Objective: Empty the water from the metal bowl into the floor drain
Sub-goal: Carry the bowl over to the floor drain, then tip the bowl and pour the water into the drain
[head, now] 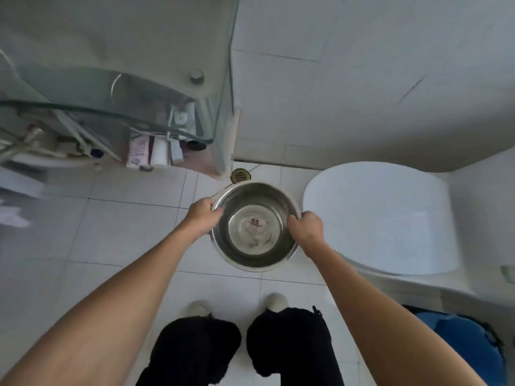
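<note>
I hold a round metal bowl [255, 247] level in front of me, above the white floor tiles. A shallow layer of water covers its bottom, where a red mark shows through. My left hand [202, 214] grips the left rim and my right hand [306, 228] grips the right rim. The brass-coloured round floor drain [240, 175] lies on the floor just beyond the bowl's far edge, close to the wall.
A white toilet [381, 218] with its lid down stands to the right. A glass shelf unit [139, 126] with bottles and packets under it is at the left. A blue bin [471, 341] sits at the lower right. My feet [237, 306] stand on the tiles below the bowl.
</note>
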